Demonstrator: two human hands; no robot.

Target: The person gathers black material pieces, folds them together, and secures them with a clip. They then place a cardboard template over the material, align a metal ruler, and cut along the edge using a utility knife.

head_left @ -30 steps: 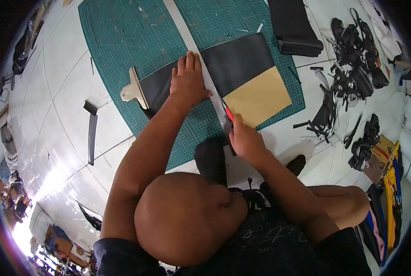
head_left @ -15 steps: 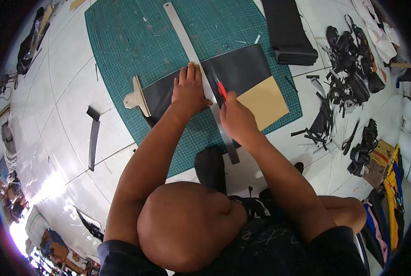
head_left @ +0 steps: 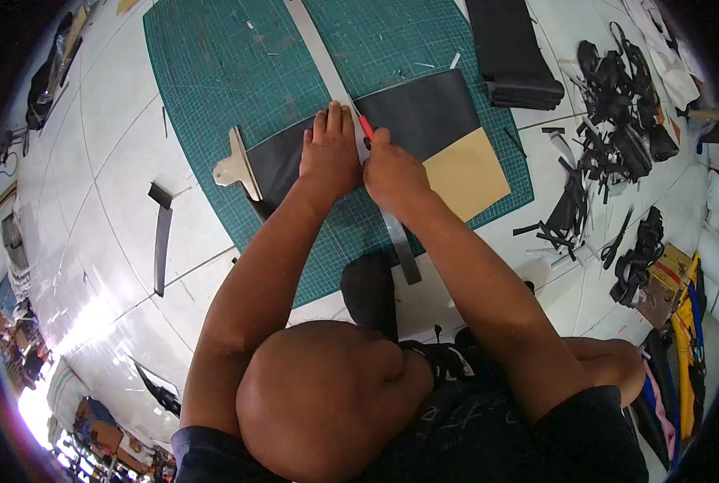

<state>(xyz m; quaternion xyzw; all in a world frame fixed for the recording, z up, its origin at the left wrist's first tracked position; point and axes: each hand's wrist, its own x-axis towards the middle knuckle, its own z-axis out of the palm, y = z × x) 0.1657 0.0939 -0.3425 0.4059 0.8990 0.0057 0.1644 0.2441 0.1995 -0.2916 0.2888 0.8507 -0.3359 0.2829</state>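
My left hand (head_left: 329,153) lies flat, fingers extended, on the black sheet (head_left: 424,109) and the left edge of the long metal ruler (head_left: 319,56). In my right hand (head_left: 395,171) is a red cutter (head_left: 365,126), its tip at the ruler's right edge near the sheet's far edge. The ruler crosses the black sheet and the green cutting mat (head_left: 214,72). A metal clip (head_left: 237,167) grips the sheet's left end. Tan board (head_left: 472,173) shows beside the sheet on the right.
Folded black material (head_left: 520,60) lies right of the mat. Farther right are a pile of black scraps (head_left: 617,121) and black-handled scissors (head_left: 615,241) on the tiled floor. One dark strip (head_left: 162,241) lies left of the mat. A dark-covered foot (head_left: 369,294) touches the mat's near edge.
My right hand has moved left and slightly away from me, bringing the red cutter against the ruler's edge. My left hand stays on the ruler and sheet.
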